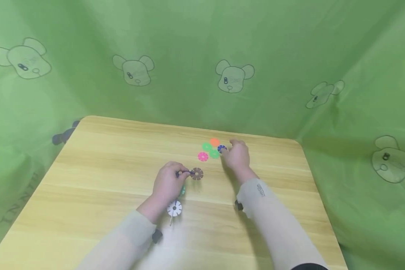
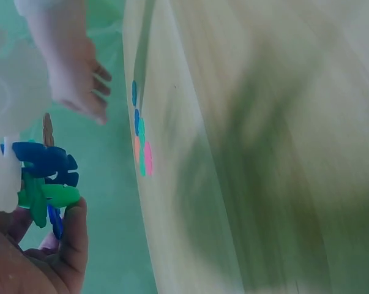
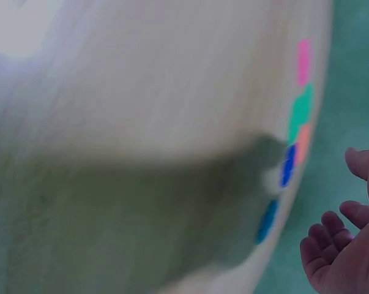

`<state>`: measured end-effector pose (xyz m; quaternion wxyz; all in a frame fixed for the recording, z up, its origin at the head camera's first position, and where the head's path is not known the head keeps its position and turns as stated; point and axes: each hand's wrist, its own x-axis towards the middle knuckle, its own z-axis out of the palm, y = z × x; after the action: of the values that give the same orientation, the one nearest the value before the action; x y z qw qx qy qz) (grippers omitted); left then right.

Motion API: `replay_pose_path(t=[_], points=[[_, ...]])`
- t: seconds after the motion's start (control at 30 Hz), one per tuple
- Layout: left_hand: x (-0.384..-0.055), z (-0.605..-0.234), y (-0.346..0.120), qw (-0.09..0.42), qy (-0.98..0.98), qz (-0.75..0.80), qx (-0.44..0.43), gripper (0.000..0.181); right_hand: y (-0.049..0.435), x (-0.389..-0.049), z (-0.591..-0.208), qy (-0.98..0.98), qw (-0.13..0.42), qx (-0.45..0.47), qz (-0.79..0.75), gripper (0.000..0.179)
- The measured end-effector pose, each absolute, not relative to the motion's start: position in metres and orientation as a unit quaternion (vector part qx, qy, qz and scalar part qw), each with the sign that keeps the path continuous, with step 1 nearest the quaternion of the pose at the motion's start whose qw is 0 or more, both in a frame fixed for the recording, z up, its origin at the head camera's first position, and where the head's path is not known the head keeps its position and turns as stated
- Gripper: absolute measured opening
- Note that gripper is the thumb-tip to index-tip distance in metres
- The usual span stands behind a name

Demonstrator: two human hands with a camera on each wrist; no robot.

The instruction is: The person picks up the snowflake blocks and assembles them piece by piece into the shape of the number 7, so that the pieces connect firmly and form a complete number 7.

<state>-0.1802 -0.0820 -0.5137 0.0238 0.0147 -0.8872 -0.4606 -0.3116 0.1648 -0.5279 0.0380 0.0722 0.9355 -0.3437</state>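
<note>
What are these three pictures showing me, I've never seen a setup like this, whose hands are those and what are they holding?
There is no machine: these are a person's two bare hands. The wide picture comes from a camera worn on the head, looking forward and down; the other two come from cameras worn on the left and right wrists.

Near the far edge of the wood-grain table lie loose notched plastic discs: a pink disc, two green discs, an orange disc and two blue discs.

The left hand holds a cluster of slotted-together discs, including a white disc and a brown disc. The right hand is near the loose discs and appears to hold nothing.
</note>
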Motion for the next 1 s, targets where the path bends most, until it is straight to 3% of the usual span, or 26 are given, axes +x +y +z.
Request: replay_pose_path(t=[0.43,0.77,1.0], points=[[-0.181,-0.513,-0.084,0.008,-0.893,-0.450,0.027,0.011,0.198,-0.329,-0.563,0.959,0.081,0.099,-0.253,0.064],[-0.181,-0.514,-0.081,-0.010,-0.896,-0.444,0.032,0.011,0.199,-0.332,-0.559,0.962,0.092,0.075,-0.245,0.042],[-0.181,-0.513,-0.081,-0.008,-0.897,-0.441,0.028,0.011,0.204,-0.331,-0.555,0.943,0.129,0.072,-0.300,0.056]])
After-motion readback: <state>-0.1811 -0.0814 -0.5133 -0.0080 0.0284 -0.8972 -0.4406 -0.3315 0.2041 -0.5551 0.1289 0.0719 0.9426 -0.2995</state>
